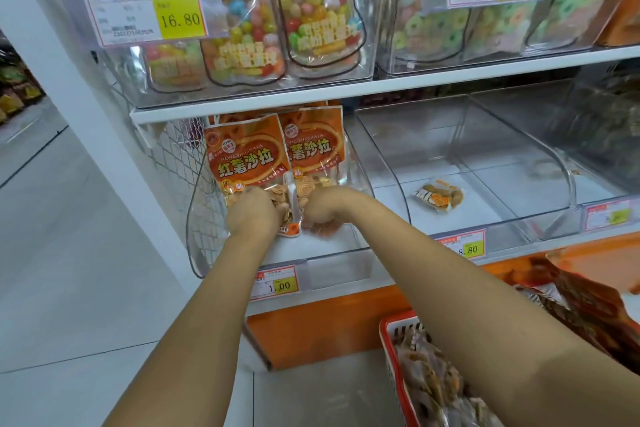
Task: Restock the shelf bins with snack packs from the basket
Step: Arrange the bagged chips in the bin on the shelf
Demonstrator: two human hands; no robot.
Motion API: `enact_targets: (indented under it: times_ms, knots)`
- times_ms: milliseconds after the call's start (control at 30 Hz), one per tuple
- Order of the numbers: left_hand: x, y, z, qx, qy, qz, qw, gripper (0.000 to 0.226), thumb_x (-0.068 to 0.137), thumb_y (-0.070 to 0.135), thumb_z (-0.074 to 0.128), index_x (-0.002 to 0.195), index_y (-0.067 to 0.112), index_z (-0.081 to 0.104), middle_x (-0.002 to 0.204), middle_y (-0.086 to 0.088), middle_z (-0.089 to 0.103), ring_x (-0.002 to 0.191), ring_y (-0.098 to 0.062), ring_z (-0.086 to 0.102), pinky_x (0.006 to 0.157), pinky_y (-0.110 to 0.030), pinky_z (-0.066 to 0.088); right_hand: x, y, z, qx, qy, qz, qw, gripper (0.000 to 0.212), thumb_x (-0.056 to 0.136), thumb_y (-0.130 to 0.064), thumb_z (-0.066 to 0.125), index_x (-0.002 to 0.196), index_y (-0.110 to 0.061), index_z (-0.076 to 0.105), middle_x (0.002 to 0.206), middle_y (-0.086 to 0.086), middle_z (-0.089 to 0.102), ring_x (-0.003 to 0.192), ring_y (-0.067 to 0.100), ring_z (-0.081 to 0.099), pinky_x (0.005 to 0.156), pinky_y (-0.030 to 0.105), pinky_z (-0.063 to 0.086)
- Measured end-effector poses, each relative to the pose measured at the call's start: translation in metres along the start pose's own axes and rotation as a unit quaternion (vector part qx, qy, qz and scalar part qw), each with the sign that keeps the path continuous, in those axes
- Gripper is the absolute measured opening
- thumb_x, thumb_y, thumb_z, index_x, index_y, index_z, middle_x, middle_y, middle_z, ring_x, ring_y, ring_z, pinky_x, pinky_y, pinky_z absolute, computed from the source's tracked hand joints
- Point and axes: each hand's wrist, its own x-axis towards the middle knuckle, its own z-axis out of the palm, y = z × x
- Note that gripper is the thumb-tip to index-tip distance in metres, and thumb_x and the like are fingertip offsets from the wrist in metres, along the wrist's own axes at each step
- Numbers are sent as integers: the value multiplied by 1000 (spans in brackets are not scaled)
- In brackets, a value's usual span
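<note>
Left hand (254, 213) grips the left orange pack (244, 156) low | right hand (322, 215) clutches the right orange pack (315, 146) beside it | red basket (389, 329) below right hand

Your surroundings, item by item:

- Floor (69, 288): large pale grey tiles with thin dark joints and a dull sheen.
- Shelving unit: a white upright post (76, 80) on your left, white shelf boards (450, 79), a wire mesh side panel (176, 163) and an orange base panel (311, 333) down at floor level.
- Price labels (145, 10): white and red cards with yellow price patches, clipped along the shelf fronts.
- Far left: another aisle display (17, 90), blurred, in yellow and green.
- Light: bright and even.
</note>
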Motion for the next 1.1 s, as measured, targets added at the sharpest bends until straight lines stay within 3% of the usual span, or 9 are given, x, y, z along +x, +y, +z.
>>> enact_targets:
  times_ms: [167,300,467,567,700,800,867,1000,1100]
  knots:
    - [3,2,3,-3,27,16,1000,54,86,44,64,119,2,60,115,-17,63,108,-35,58,80,-38,49,3,-7,0,-65,30,5,997,41,100,-2,34,140,2,39,142,15,42,119,31,51,85,28,47]
    - [0,4,3,-31,-8,32,999,42,88,34,62,116,3,61,120,-18,60,108,-36,58,85,-37,47,-5,-6,0,-103,56,-16,993,38,101,-6,32,137,2,42,141,16,45,118,30,51,52,18,37]
    - [-10,5,-7,-13,-42,22,999,33,89,28,60,114,6,62,118,-17,62,106,-35,59,79,-35,45,-35,-4,0,-55,112,-40,991,34,100,-12,31,121,4,53,114,20,59,99,31,52,93,37,42]
    - [-16,6,-12,-8,-28,8,1000,33,87,27,60,113,6,62,118,-19,62,105,-37,60,82,-38,48,-62,5,-8,-12,179,-93,979,29,98,-13,37,90,0,62,86,13,64,82,26,60,79,30,49]
    - [-29,6,-15,-17,-10,29,999,26,86,27,60,101,7,67,108,-18,66,97,-37,62,77,-37,49,-106,39,-17,24,222,-138,965,25,93,-18,52,81,-3,68,72,8,71,62,17,66,65,29,56]
    - [-43,10,-16,-38,15,120,992,23,90,21,53,79,7,67,86,-17,70,76,-32,62,60,-31,46,-139,74,-18,12,244,-123,962,32,94,-32,55,70,-13,64,59,-2,64,54,11,61,54,22,49]
    - [-62,18,-17,-80,34,211,974,22,93,20,53,82,8,67,79,-12,70,74,-30,63,64,-34,49,-152,104,-17,-3,276,-102,956,34,93,-33,56,66,-15,62,59,-2,64,58,13,61,57,23,45]
    - [-117,49,-17,-130,38,393,909,24,95,25,51,84,10,66,77,-4,68,72,-21,60,64,-35,48,-170,175,-12,4,302,-28,953,30,91,-26,59,79,1,68,90,12,72,90,25,66,79,32,51]
    - [-139,65,-9,-84,24,457,885,36,92,38,42,84,12,66,81,-1,68,75,-20,61,66,-37,49,-182,228,-6,-5,304,42,952,25,88,-28,65,87,-4,69,88,10,69,90,24,64,66,26,41]
